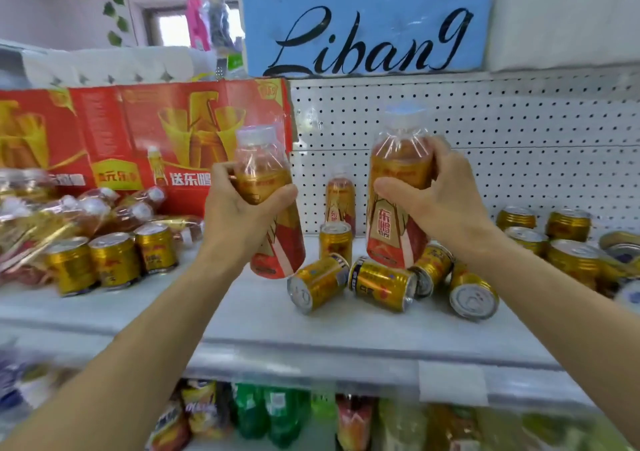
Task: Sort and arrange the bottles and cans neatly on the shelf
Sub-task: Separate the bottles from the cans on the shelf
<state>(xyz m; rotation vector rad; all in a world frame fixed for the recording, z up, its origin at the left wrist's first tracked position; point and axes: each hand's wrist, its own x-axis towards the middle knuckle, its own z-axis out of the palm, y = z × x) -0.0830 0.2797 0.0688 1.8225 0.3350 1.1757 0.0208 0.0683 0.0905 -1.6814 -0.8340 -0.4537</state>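
Observation:
My left hand (239, 208) grips a gold-and-red drink bottle (273, 239) by its upper body, tilted, its base near the white shelf (242, 312). My right hand (436, 197) grips a second, taller-looking bottle (394, 222) around its shoulder, upright above fallen cans. A third, smaller bottle (340, 201) stands upright against the pegboard between them. Gold cans (382, 284) lie on their sides in front of the right bottle; one can (335, 237) stands upright behind them.
Three upright cans (114, 260) and a heap of lying bottles (86, 211) fill the left, before a red carton (145, 131). More cans (571, 253) crowd the right. Pegboard (485, 121) backs the shelf. A lower shelf holds green bottles (270, 416).

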